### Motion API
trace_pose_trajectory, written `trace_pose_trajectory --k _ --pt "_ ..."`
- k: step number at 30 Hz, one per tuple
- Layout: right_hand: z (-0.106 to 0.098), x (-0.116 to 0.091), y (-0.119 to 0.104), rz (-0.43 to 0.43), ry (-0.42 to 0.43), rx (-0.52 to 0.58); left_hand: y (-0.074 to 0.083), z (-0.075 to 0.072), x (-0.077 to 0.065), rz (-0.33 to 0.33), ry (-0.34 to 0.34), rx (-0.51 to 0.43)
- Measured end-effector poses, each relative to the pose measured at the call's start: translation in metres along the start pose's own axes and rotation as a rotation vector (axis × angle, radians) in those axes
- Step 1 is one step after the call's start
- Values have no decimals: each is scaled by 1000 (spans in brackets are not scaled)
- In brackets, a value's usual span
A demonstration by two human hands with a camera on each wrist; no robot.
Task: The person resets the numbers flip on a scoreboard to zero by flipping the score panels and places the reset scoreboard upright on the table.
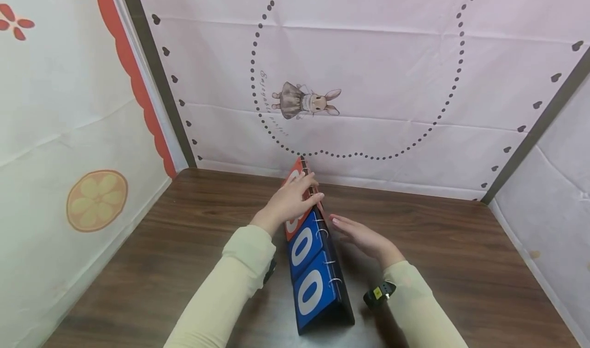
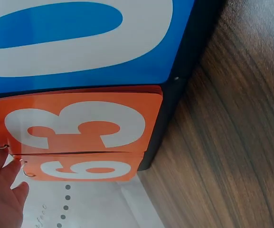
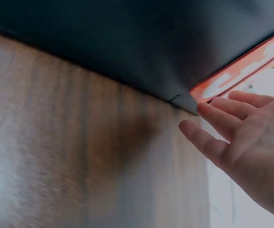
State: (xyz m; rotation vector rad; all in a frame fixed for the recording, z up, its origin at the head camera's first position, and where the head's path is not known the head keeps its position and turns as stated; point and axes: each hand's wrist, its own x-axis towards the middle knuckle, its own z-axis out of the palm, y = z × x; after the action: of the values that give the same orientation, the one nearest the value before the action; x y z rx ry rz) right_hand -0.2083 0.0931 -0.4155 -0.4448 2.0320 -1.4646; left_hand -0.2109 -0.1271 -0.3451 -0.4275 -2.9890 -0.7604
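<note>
A tent-shaped flip scoreboard (image 1: pixel 342 299) stands lengthwise on the table, its cards hung on metal rings along the ridge. Two blue cards (image 1: pixel 310 292) with a white 0 face left at the near end. Orange-red cards (image 2: pixel 75 126) with white numerals hang at the far end. My left hand (image 1: pixel 288 199) lies over the ridge at the red section, its fingertips at the rings in the left wrist view. On the board's right side, my right hand (image 3: pixel 250 142) has extended fingers close to a red card (image 3: pixel 241 71) showing there.
The brown wood-grain table (image 1: pixel 184 266) extends on both sides of the board. Behind it hangs a pale cloth (image 1: pixel 378 92) printed with a rabbit. Another cloth (image 1: pixel 41 112) with a red scalloped edge covers the left side. A dark wrist device (image 1: pixel 380 292) sits on my right wrist.
</note>
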Motion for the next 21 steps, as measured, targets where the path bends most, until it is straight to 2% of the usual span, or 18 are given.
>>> trace_pose_trajectory --k 6,13,21 --pt "7 6 4 45 2 55 1 0 2 -20 -19 11" --pt "9 7 2 58 51 60 5 -2 2 -32 -21 14" --pt "7 7 2 60 71 201 6 -3 3 -46 -45 30"
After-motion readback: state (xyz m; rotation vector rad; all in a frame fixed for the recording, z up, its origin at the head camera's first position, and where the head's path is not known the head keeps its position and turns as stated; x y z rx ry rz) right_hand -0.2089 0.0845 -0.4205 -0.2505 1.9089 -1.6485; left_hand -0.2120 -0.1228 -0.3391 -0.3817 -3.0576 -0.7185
